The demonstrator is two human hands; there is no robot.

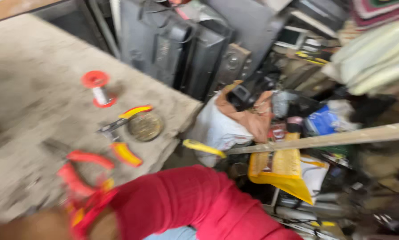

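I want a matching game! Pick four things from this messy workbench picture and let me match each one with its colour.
Things:
1. spool
2. round tin lid
3. trousers on the person's leg
4. bag in the clutter on the right

Colours:
a. yellow
b. dull brassy brown
c. red ends with a pale wound middle
d. plain red cloth

Pairs: 1-c, 2-b, 3-d, 4-a

The picture is blurred, so finer detail cannot be told.
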